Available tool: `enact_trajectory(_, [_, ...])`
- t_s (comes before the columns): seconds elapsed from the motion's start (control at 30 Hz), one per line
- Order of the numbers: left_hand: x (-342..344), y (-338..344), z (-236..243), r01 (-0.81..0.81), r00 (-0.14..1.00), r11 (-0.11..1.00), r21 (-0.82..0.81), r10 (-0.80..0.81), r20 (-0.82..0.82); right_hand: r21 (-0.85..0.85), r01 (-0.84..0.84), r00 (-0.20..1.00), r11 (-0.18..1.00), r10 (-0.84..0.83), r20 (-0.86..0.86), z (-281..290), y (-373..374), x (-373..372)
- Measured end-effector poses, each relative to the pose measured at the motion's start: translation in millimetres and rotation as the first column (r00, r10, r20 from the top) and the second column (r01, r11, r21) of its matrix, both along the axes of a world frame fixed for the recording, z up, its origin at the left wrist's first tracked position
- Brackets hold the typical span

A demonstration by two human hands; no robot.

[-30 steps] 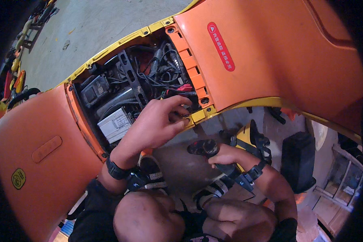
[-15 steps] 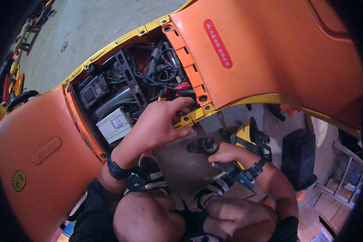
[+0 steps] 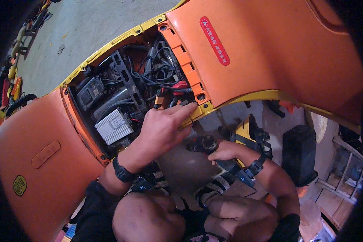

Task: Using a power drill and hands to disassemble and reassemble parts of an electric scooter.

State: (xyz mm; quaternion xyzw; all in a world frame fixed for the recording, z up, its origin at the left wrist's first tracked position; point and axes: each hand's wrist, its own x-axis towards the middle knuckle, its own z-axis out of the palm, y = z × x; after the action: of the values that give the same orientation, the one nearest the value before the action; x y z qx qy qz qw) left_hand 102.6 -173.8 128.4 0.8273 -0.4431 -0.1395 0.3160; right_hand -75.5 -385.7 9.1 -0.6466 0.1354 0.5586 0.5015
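My left hand reaches onto the yellow frame edge of an open compartment in the orange-and-yellow vehicle, index finger stretched to the corner beside an orange slotted strip, thumb apart from it, other fingertips hidden. Inside lie black wiring, a red connector, an orange-and-black connector, a silver finned box and a black perforated bracket. Below the frame, my right hand grips a black power drill with its battery end pointing down.
Orange panels flank the compartment. A black bin, a yellow-and-black object and a pale metal rack stand on the right. Beyond the vehicle is concrete floor, with assorted parts at the far left. My knees are below.
My left hand has shifted slightly right and its index finger has straightened toward the frame corner. The orange-and-black connector shows more. The drill in my right hand has barely moved.
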Motion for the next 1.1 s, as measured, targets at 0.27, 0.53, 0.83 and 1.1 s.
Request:
enact_trajectory(0.27, [11,-2,6,0.067,0.991,0.996,0.053,-0.06,-0.117,0.034,0.043,0.997,0.998,-0.045,0.056,22,9,0])
enact_trajectory(0.53, [23,2,11,0.08,0.948,0.982,-0.17,-0.128,-0.29,0.081,0.018,0.907,0.997,-0.05,0.418,106,-18,-11])
enact_trajectory(0.83, [26,6,7,0.018,0.925,0.976,-0.217,-0.099,-0.368,0.023,0.443,0.868,0.896,-0.436,0.237,236,-44,-6])
enact_trajectory(1.1, [24,15,-4,-0.051,0.9,0.959,-0.28,-0.078,-0.43,-0.101,0.86,0.497,0.5,-0.777,0.386,224,17,-7])
